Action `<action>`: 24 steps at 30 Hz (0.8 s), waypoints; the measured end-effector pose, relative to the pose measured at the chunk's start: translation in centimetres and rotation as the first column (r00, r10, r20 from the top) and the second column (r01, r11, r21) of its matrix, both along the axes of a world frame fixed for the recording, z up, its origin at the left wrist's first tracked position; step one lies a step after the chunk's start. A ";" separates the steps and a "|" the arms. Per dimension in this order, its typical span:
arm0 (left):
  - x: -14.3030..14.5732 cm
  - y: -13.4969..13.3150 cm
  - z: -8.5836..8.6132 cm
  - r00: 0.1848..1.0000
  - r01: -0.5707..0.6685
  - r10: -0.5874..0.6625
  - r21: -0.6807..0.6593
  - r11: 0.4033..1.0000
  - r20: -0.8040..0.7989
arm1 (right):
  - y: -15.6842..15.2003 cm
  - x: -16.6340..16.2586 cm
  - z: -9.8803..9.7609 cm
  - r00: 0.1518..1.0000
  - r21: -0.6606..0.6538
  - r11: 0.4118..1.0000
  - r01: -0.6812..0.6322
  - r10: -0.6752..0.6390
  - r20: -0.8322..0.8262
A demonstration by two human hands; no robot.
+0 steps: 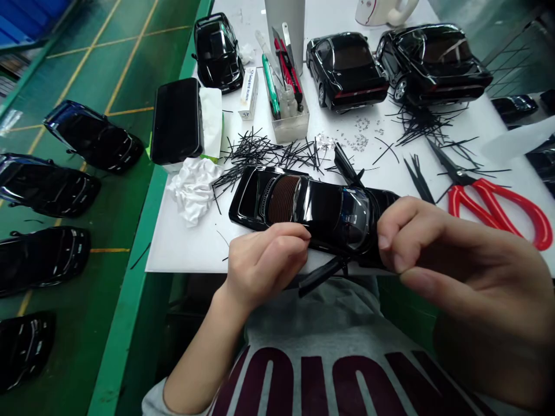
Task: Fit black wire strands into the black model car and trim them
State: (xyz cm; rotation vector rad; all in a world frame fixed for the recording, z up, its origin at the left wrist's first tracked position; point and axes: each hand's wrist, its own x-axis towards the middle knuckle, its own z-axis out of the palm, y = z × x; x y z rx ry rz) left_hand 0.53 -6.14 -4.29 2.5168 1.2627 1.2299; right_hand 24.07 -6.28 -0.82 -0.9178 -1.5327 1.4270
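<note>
A black model car (pixel 321 205) lies across the white table top in front of me, its two side doors swung out. The far door (pixel 347 166) points up and away, while the near door (pixel 319 277) hangs past the table edge. My left hand (pixel 266 257) is closed by the car's near side, its fingertips pressed together. Beyond the car's other end, my right hand (pixel 451 260) pinches thumb and forefinger together. Whatever either hand holds is too small or hidden to make out. Thin black strips (pixel 264 151) lie scattered just behind the car.
Red-handled scissors (pixel 485 202) and black tweezers (pixel 418 180) lie at the right. Behind stand a tool holder (pixel 291 130), small box (pixel 248 95) and more model cars (pixel 347 69). Crumpled tissue (pixel 194 188) and a black-screened device (pixel 177 121) are at left. Several cars (pixel 93 136) stand on green surface.
</note>
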 end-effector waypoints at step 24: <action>0.2 -0.7 -1.4 0.967 -0.122 0.115 0.014 0.992 0.227 | 2.6 -3.2 -1.5 0.805 0.720 0.635 -0.281 -0.253 0.537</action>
